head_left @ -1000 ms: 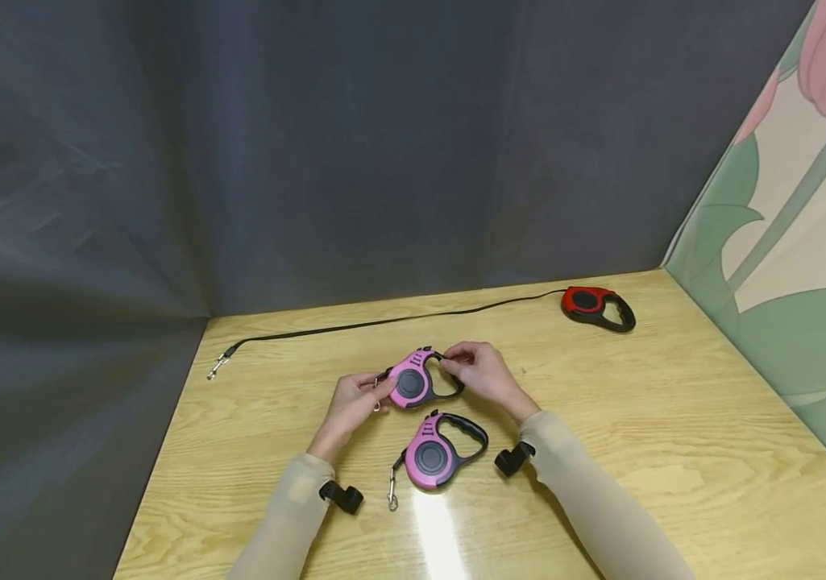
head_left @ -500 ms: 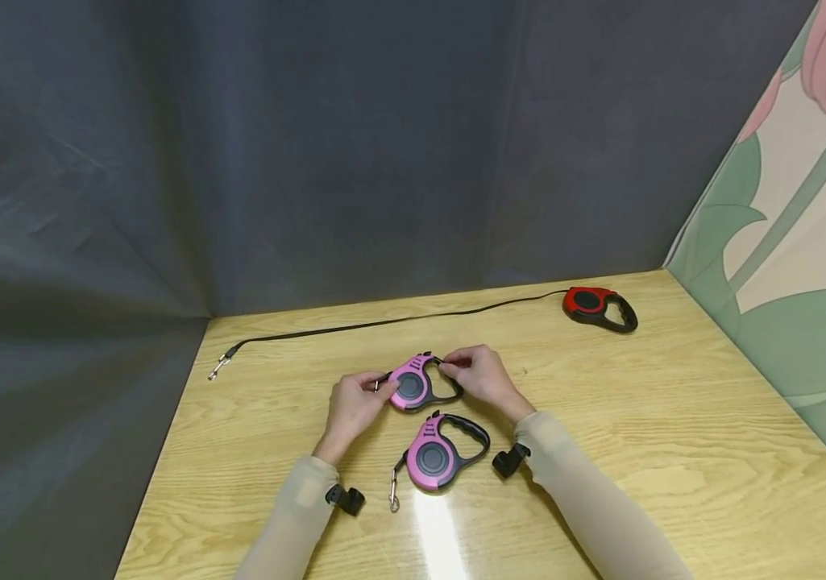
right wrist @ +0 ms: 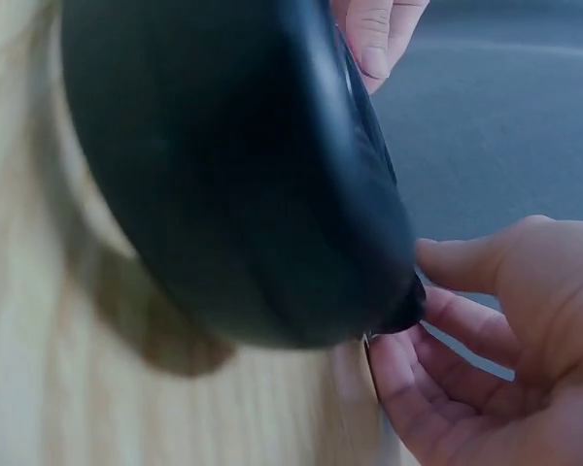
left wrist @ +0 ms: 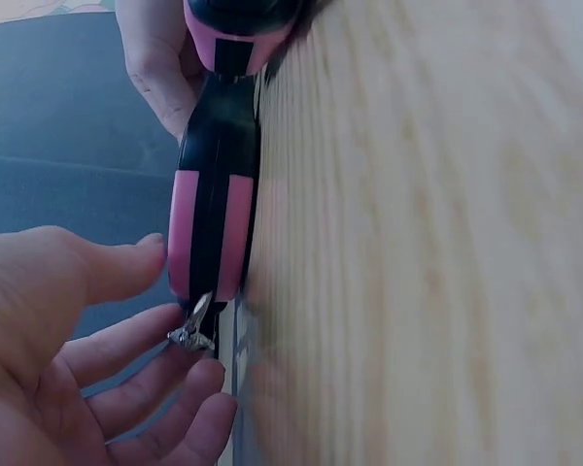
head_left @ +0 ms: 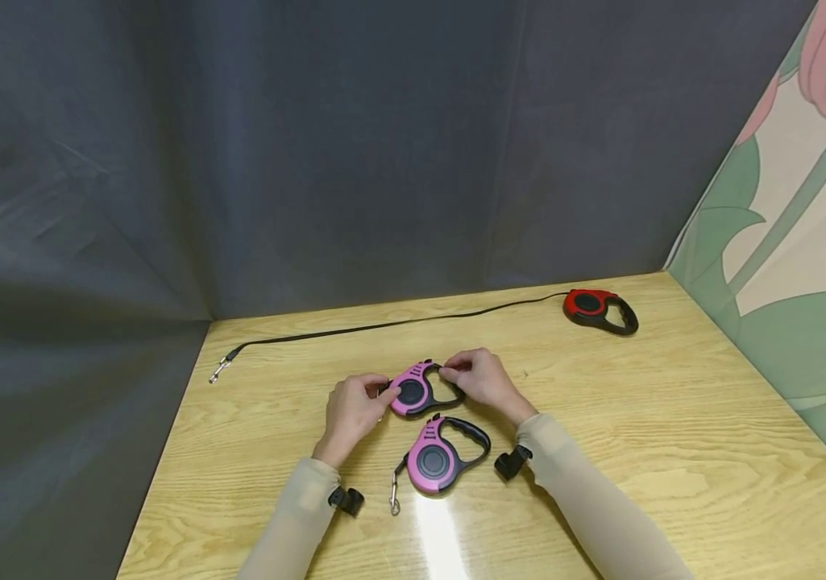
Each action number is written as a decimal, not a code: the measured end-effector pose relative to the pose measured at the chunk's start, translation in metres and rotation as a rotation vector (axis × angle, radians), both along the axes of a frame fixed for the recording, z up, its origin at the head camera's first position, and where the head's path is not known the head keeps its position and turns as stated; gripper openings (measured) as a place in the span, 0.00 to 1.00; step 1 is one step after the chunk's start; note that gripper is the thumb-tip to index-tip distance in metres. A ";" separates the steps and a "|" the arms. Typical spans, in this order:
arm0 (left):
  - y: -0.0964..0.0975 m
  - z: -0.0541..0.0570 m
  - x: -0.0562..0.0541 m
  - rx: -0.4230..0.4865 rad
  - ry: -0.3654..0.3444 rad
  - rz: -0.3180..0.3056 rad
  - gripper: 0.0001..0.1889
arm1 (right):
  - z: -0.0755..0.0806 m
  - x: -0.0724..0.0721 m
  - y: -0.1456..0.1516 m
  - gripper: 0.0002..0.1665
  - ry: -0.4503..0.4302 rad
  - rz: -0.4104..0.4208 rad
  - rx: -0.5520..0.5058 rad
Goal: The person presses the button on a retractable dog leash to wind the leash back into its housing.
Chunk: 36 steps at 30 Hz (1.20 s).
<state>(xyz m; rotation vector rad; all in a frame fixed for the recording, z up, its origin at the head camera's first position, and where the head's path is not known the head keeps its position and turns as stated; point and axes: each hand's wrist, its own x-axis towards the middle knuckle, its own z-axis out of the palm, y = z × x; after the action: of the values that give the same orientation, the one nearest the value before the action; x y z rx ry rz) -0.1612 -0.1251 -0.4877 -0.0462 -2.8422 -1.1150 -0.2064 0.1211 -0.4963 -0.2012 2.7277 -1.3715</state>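
A pink and black retractable dog leash (head_left: 408, 391) lies flat at the middle of the table, between both hands. My left hand (head_left: 353, 411) holds its rounded body, thumb on the pink shell and fingers by the metal clip (left wrist: 192, 330). On the other side, my right hand (head_left: 481, 377) pinches the upper part of its black loop handle. A second pink retractable leash (head_left: 432, 461) lies just nearer to me, its clip (head_left: 394, 506) pointing toward me. In the right wrist view, a large dark handle (right wrist: 243, 184) covers much of the pinched leash.
Toward the back right lies a red and black retractable leash (head_left: 588, 304). Its black strap (head_left: 383, 325) runs out leftward along the rear of the wooden table (head_left: 645, 451) to a metal clip (head_left: 220, 370). Dark cloth (head_left: 354, 161) hangs behind and at left; a flowered panel (head_left: 804, 242) stands at right.
Both hands have drawn the farther pink leash slightly toward me, closer to the second one. The second pink leash and the red leash stay where they were.
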 end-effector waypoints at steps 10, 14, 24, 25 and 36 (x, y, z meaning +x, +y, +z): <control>-0.027 -0.001 -0.003 0.030 -0.004 0.015 0.11 | 0.002 -0.007 0.016 0.09 0.049 -0.013 -0.005; -0.044 -0.001 0.000 0.018 -0.024 0.039 0.12 | 0.004 -0.009 0.028 0.10 0.056 -0.024 0.012; -0.087 0.002 0.011 0.008 -0.050 0.082 0.14 | 0.007 -0.008 0.075 0.14 0.108 -0.067 0.053; -0.092 0.002 0.012 0.004 -0.052 0.088 0.14 | 0.007 -0.007 0.081 0.13 0.110 -0.075 0.056; -0.135 0.011 0.018 -0.050 -0.053 0.166 0.17 | 0.014 -0.004 0.132 0.16 0.143 -0.133 0.124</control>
<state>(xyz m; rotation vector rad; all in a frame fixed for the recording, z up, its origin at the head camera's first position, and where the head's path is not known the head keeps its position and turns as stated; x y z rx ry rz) -0.1430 -0.2602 -0.4766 0.2151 -2.8565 -1.0269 -0.2105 0.2531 -0.4821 -0.1147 2.9824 -1.2575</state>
